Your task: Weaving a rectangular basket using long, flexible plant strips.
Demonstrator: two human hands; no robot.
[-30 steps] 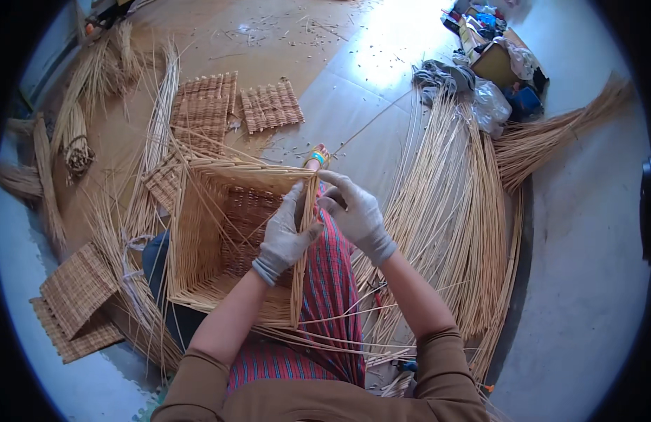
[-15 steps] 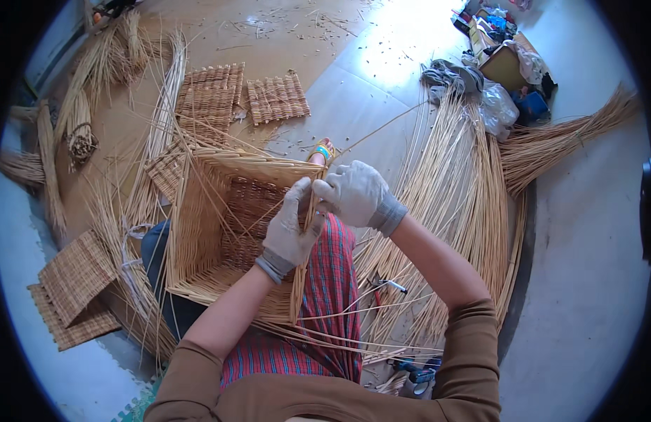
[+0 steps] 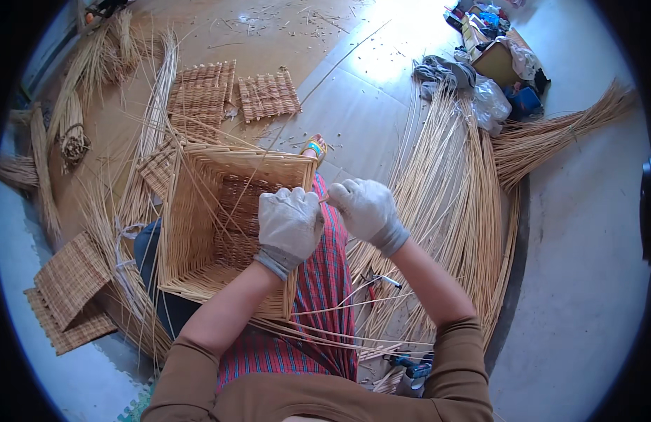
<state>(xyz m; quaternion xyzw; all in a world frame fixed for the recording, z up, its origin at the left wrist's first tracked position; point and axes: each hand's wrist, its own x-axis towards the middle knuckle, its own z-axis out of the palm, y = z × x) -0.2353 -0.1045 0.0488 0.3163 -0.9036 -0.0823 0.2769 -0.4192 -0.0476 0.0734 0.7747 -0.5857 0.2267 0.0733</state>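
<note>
A square wicker basket [image 3: 188, 225] with pale woven walls and a darker brown base rests tilted on my lap, its opening toward me. My left hand [image 3: 290, 224], in a whitish glove, is closed at the basket's right rim. Just beyond that rim, my right hand [image 3: 365, 211], gloved too, is closed. A short piece of wicker strand [image 3: 324, 200] shows between the two fists, pinched at both ends. One long thin strand [image 3: 343, 58] slants from the upper right down across the basket's far rim. My fingertips are mostly hidden.
Long loose wicker strands [image 3: 438, 204] spread over the floor at right, beside a tied bundle [image 3: 557, 133]. Woven panels lie at far left [image 3: 199, 91] and near left [image 3: 72, 278]. Pliers [image 3: 372, 290] and a blue power tool [image 3: 413, 367] sit right of my lap.
My hands have moved apart, from meeting at the basket's right corner to stretching a strand between them. My left hand has turned knuckles up. The long strand now slants across the far rim.
</note>
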